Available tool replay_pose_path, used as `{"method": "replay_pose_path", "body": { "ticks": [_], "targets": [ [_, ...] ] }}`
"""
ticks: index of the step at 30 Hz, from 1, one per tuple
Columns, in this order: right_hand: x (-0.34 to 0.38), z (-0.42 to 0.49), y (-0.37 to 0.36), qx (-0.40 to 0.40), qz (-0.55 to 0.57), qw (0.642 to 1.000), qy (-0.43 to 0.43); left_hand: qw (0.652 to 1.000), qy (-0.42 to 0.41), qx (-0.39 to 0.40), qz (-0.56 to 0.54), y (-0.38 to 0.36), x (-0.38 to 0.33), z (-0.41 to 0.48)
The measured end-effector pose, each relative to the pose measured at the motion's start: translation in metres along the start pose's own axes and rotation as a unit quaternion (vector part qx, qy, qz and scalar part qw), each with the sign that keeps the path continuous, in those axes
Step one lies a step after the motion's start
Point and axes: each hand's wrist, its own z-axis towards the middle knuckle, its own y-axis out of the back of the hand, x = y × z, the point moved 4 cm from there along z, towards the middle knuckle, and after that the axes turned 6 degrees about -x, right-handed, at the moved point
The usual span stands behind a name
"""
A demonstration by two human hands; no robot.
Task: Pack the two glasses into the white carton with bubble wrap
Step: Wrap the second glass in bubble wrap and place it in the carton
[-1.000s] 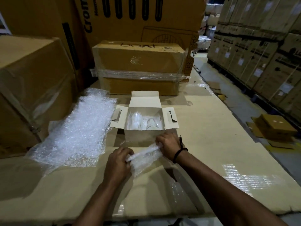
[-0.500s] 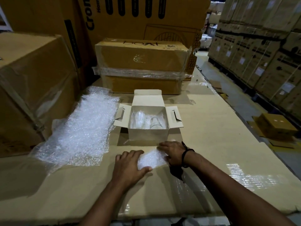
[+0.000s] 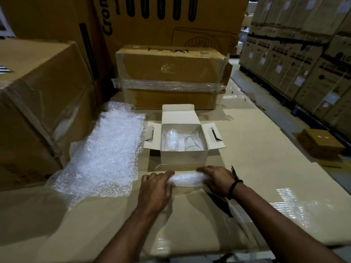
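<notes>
Hands meet on a roll (image 3: 187,180) of bubble wrap lying just before the carton (image 3: 183,158), which stands open at the middle of the surface (image 3: 256,168). The left hand (image 3: 155,188) has its grip curled over the roll's left end, and the right hand (image 3: 216,179) has its grip cupped over the right end, so both are clamped on the roll. The glasses (image 3: 192,144) are already inside the carton, side by side. The left one looks cloudy, perhaps wrapped, and the right one looks bare. Whether they touch, I cannot tell. A loose sheet (image 3: 106,152) lies toward the left edge.

Likely trouble: the roll may spring open once a grip loosens. A forward shove could push the carton. Forcing the roll in could knock the bare glass against its neighbour.
</notes>
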Motion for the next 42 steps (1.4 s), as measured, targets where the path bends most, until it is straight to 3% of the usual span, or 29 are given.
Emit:
{"method": "replay_pose_path", "body": {
  "ticks": [3, 9, 16, 20, 27, 29, 32, 33, 35, 38, 42],
  "targets": [
    [0.006, 0.002, 0.013, -0.074, 0.075, 0.994, -0.013, 0.998, 0.013, -0.052, -0.034, 0.017, 0.005, 0.015],
    [0.0, 0.053, 0.071, -0.212, 0.086, 0.973, 0.012, 0.991, 0.005, -0.125, -0.04, 0.033, 0.017, 0.077],
    [-0.031, 0.147, 0.077, -0.165, 0.01, 0.985, -0.047, 0.991, -0.001, -0.121, 0.053, 0.021, 0.032, 0.162],
    [-0.043, 0.178, 0.062, -0.146, -0.073, 0.984, -0.074, 0.992, -0.014, -0.052, 0.117, 0.0, 0.034, 0.197],
    [-0.05, 0.198, 0.037, -0.063, -0.152, 0.986, -0.016, 0.966, -0.056, 0.127, 0.217, -0.038, 0.04, 0.22],
    [-0.052, 0.195, 0.04, -0.09, -0.124, 0.988, -0.012, 0.971, -0.061, 0.109, 0.202, -0.037, 0.041, 0.223],
    [-0.065, 0.182, 0.064, -0.184, -0.061, 0.981, -0.027, 0.991, -0.05, -0.033, 0.121, -0.014, 0.047, 0.22],
    [-0.07, 0.176, 0.068, -0.171, -0.07, 0.983, -0.018, 0.991, -0.052, -0.073, 0.102, -0.005, 0.048, 0.215],
    [-0.076, 0.167, 0.068, -0.081, -0.12, 0.989, 0.027, 0.99, -0.065, -0.08, 0.092, 0.005, 0.052, 0.208],
    [-0.075, 0.163, 0.059, 0.037, -0.203, 0.975, 0.077, 0.986, -0.079, 0.027, 0.143, -0.005, 0.054, 0.202],
    [-0.066, 0.177, 0.046, 0.16, -0.254, 0.952, 0.057, 0.969, -0.044, 0.152, 0.189, -0.016, 0.046, 0.212]
  ]
}}
